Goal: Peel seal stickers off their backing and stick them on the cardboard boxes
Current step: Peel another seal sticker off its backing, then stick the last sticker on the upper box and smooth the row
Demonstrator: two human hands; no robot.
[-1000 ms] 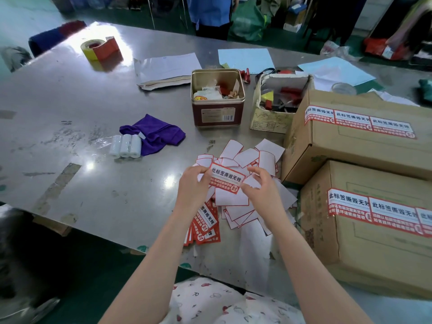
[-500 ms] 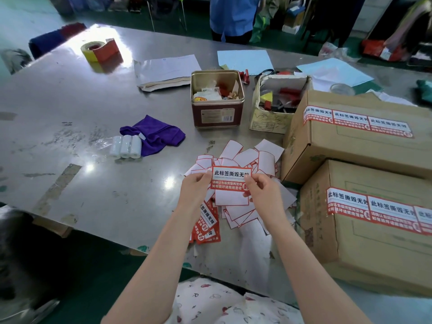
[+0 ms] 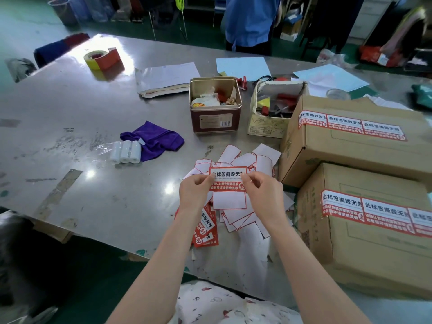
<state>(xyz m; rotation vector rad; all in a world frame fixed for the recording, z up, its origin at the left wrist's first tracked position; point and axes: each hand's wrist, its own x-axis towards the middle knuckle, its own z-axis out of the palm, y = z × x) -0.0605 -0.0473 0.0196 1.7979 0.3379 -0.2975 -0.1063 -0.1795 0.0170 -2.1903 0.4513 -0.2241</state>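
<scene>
Head view: the left hand (image 3: pixel 195 191) and right hand (image 3: pixel 264 195) each pinch an upper corner of one sticker (image 3: pixel 228 181), holding it flat and level just above a pile of white backings (image 3: pixel 236 206) on the desk (image 3: pixel 81 118). A blank backing hangs below the sticker's red band. A stack of unpeeled stickers (image 3: pixel 205 230) lies under the left wrist. To the right stand two boxes: the near box (image 3: pixel 374 242) and the far box (image 3: pixel 350 141), each bearing a row of stickers. Behind the pile sit a tin (image 3: pixel 215 106), a purple cloth (image 3: pixel 154 139) and white rolls (image 3: pixel 126 152).
</scene>
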